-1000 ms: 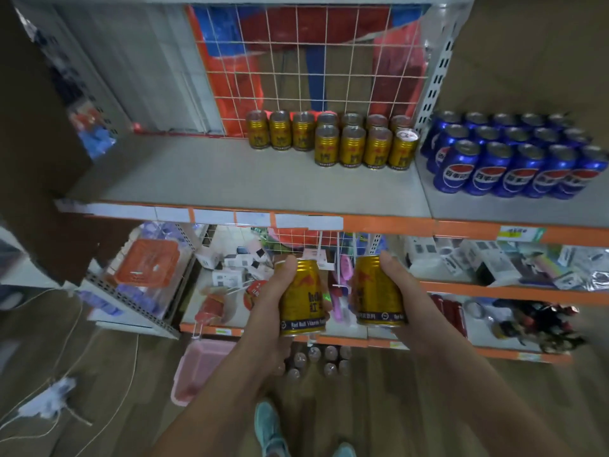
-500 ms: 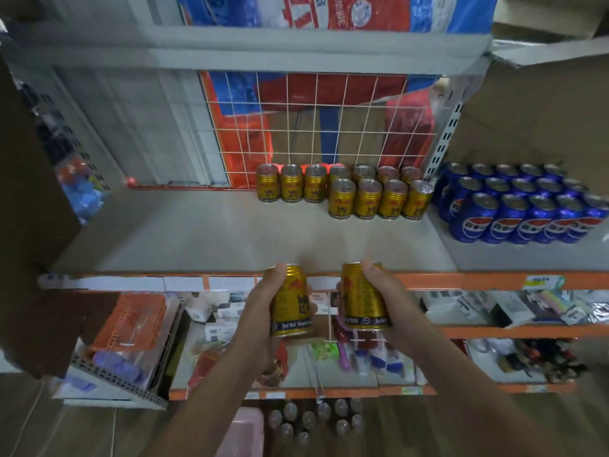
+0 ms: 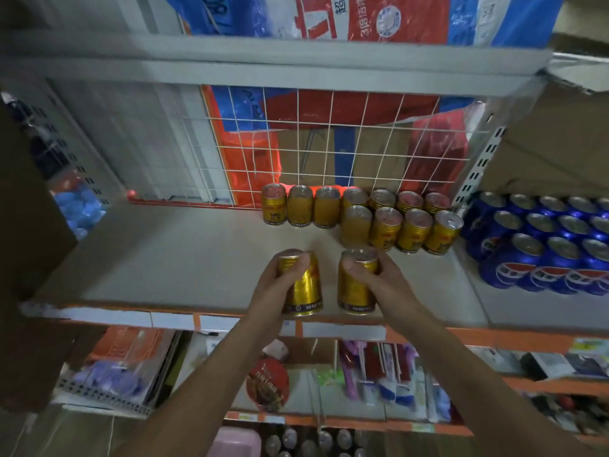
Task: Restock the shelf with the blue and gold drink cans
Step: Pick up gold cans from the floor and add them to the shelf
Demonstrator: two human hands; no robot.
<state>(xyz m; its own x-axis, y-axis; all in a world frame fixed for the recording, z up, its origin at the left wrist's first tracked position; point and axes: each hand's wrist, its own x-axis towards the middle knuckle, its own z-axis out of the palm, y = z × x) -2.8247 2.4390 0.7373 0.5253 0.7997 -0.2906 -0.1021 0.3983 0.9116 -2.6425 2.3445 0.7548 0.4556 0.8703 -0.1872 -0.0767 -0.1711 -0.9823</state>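
Note:
My left hand (image 3: 278, 281) grips a gold can (image 3: 305, 289) and my right hand (image 3: 379, 278) grips a second gold can (image 3: 354, 291). Both cans stand upright side by side over the front part of the grey shelf (image 3: 171, 258), just behind its orange front edge. Whether their bases touch the shelf I cannot tell. Several gold cans (image 3: 379, 219) stand in two rows at the back of the shelf against the white wire grid. To the right, several blue cans (image 3: 540, 249) fill the neighbouring shelf section.
The shelf's left half (image 3: 158, 245) is bare grey board. A brown cardboard panel (image 3: 23, 225) stands at the far left. Below the orange edge (image 3: 428, 334) a lower shelf (image 3: 329, 420) holds packaged goods. More cans (image 3: 306, 440) and a pink basket (image 3: 234, 443) sit near the floor.
Both hands rose from below the shelf edge and carried the two gold cans up and forward over the front of the shelf. The camera tilted upward toward the shelf.

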